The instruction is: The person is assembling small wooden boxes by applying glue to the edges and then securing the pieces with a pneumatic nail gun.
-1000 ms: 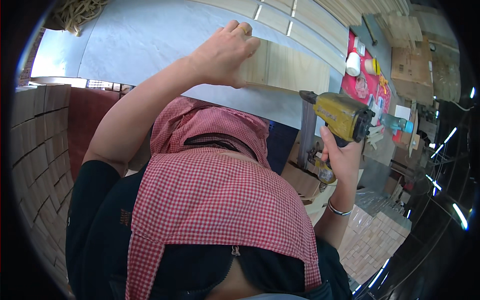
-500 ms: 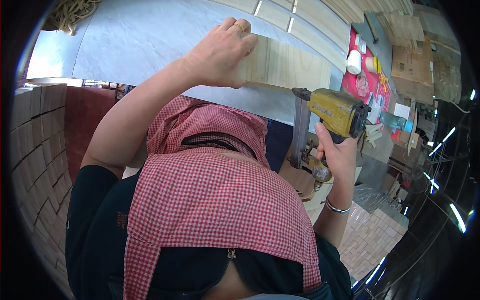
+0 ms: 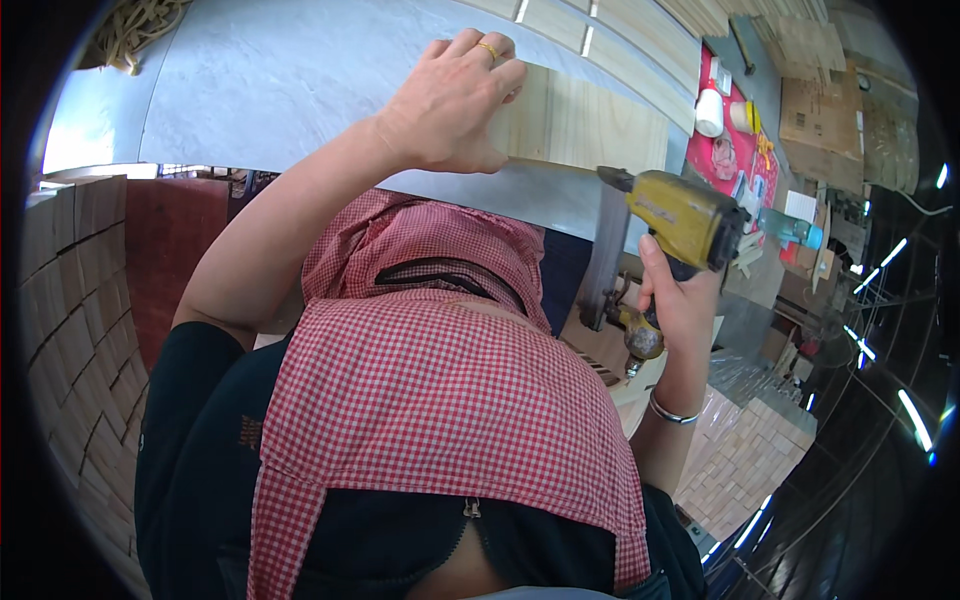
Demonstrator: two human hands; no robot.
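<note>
My left hand (image 3: 455, 100) grips the left end of a pale wooden piece (image 3: 590, 118), thumb along its near edge and fingers curled over the far side. The piece looks like boards set together, and it lies on a grey-white marbled tabletop (image 3: 270, 85). In my right hand (image 3: 685, 305) is a yellow pneumatic nail gun (image 3: 680, 212), held by its handle, with the long magazine hanging toward me. The gun's dark nose is at the near edge of the wooden piece, toward its right end. Whether it touches the wood I cannot tell.
Wooden slats (image 3: 640, 45) lie along the table's far side. A red surface at right carries a white bottle (image 3: 709, 113) and small items. A rubber-band-like bundle (image 3: 135, 30) is far left. Stacked wood blocks (image 3: 75, 290) stand at left, another stack (image 3: 745, 455) at lower right.
The nail gun has tilted a little and its nose has shifted slightly rightward and up in the picture. My left hand keeps its grip on the wooden piece; the whole view has shifted slightly.
</note>
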